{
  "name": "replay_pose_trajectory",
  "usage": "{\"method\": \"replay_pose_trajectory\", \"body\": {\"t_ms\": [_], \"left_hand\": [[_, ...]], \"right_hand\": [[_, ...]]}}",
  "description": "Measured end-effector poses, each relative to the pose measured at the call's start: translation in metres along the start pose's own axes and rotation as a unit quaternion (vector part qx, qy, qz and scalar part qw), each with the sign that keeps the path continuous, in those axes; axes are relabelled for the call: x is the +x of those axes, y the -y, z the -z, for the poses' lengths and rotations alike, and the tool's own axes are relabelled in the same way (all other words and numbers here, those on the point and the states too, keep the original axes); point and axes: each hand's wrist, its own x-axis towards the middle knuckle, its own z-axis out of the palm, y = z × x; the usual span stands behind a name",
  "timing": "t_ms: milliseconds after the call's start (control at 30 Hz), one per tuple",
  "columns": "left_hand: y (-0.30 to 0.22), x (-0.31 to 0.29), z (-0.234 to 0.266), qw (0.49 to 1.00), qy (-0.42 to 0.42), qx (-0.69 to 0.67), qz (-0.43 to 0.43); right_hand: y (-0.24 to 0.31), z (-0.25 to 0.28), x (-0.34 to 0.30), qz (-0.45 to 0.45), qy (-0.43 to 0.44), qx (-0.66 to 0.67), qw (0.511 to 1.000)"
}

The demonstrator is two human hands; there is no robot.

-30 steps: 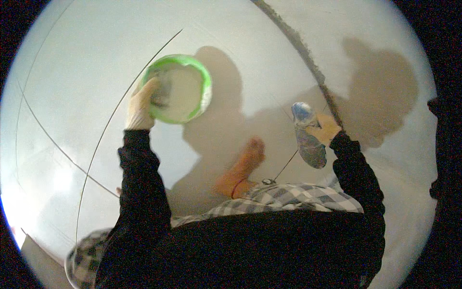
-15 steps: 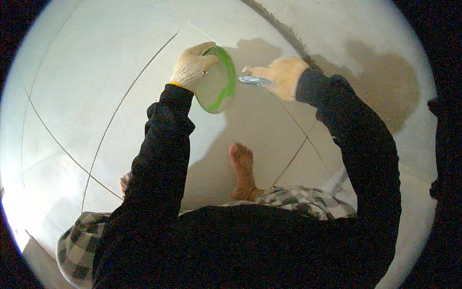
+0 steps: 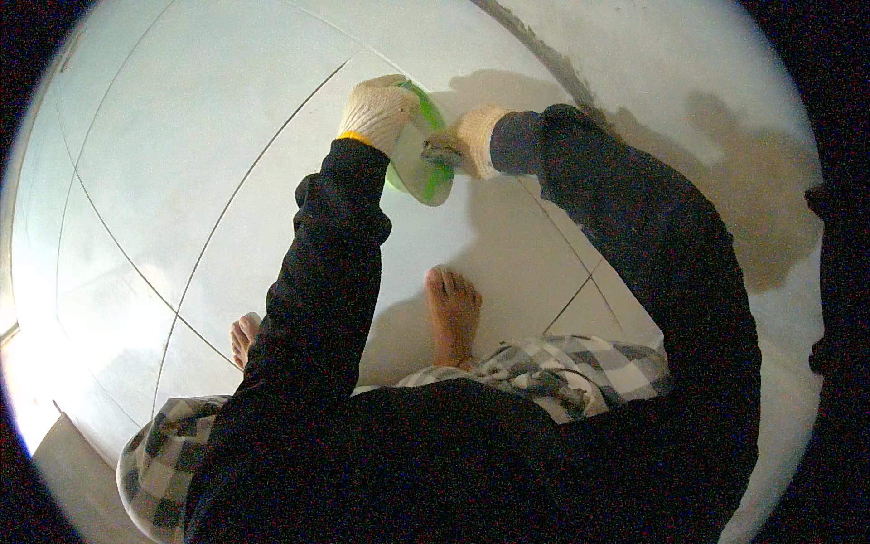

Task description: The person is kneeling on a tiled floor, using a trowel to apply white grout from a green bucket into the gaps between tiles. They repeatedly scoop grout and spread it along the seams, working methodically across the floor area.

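My left hand (image 3: 377, 109), in a cream knit glove with a yellow cuff edge, grips the far left rim of a round green bowl (image 3: 439, 188). The bowl is tilted, and pale grey-white material coats much of its inside. My right hand (image 3: 478, 138), gloved alike, is closed around a small flat scraper-like tool (image 3: 441, 149). Its dull end lies over the right side of the bowl; whether it touches the inside I cannot tell. The tool's handle is hidden in my right glove.
Large pale floor tiles (image 3: 217, 118) with dark joint lines spread around me. A rough dark strip (image 3: 544, 50) runs along the far right. My bare feet (image 3: 453, 313) rest on the tiles below the bowl. Bright light falls from the left.
My right hand has moved left with the tool, from beside the bowl to over it. My left hand has shifted slightly right, and the bowl is tilted more edge-on.
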Motion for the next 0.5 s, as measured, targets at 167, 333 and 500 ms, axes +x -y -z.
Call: {"method": "replay_pose_trajectory", "body": {"t_ms": [167, 333, 500], "left_hand": [[0.004, -0.001, -0.014, 0.999, 0.015, 0.003, 0.041], [0.011, -0.008, -0.020, 0.994, 0.081, 0.037, 0.070], [0.020, -0.024, -0.023, 0.967, 0.009, -0.199, 0.157]], "right_hand": [[0.001, -0.021, 0.028, 0.059, 0.017, 0.085, 0.995], [-0.006, -0.028, 0.042, 0.043, 0.084, 0.263, 0.960], [-0.017, -0.027, 0.012, 0.042, 0.118, 0.350, 0.928]]}}
